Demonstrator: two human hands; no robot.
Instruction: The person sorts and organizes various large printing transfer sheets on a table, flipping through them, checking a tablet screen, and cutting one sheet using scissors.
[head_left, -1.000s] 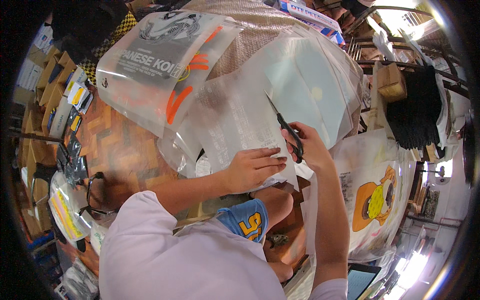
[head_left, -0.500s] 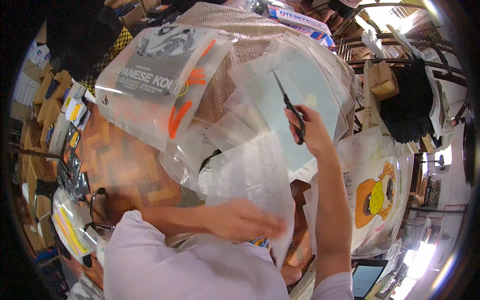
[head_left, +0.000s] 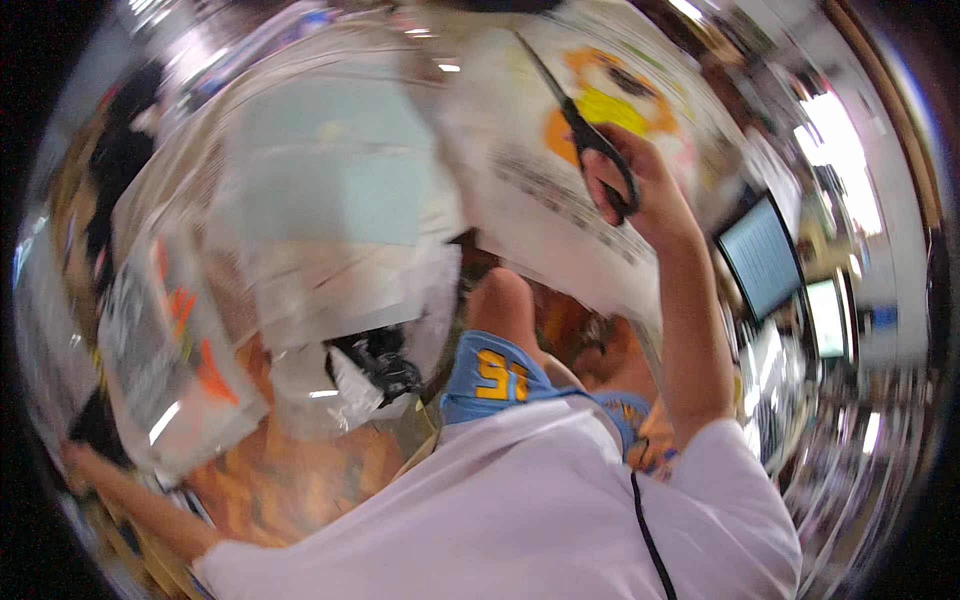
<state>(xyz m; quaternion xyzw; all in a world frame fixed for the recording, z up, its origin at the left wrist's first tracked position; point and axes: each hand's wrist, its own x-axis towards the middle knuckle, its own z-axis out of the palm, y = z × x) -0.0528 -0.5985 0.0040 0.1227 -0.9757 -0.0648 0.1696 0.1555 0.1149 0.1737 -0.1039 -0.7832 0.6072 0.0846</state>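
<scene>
In my right hand [head_left: 645, 190] is a pair of black-handled scissors [head_left: 576, 120], its blades pointing up and to the left. The fingers wrap round the handles. The scissors are in front of a large printed translucent film [head_left: 535, 185] with an orange and yellow cartoon figure. My left hand [head_left: 80, 462] is stretched out to the far left, beside a dark object, and its fingers are too blurred to make out. Left of centre, a pale blue sheet [head_left: 325, 160] lies with translucent sheets [head_left: 300, 290]. A grey film with orange strokes [head_left: 165, 350] hangs nearer my left hand.
A crumpled black plastic bag [head_left: 395, 372] lies among clear plastic below the sheets. Patterned wooden floor [head_left: 290, 480] shows at lower left. Two lit screens [head_left: 760, 258] stand at the right. My bare knee [head_left: 500, 300] is close to the sheets.
The view has swung to the right. My left hand has moved from in front of my body out to the far left. The scissors remain in my right hand, now over the cartoon film.
</scene>
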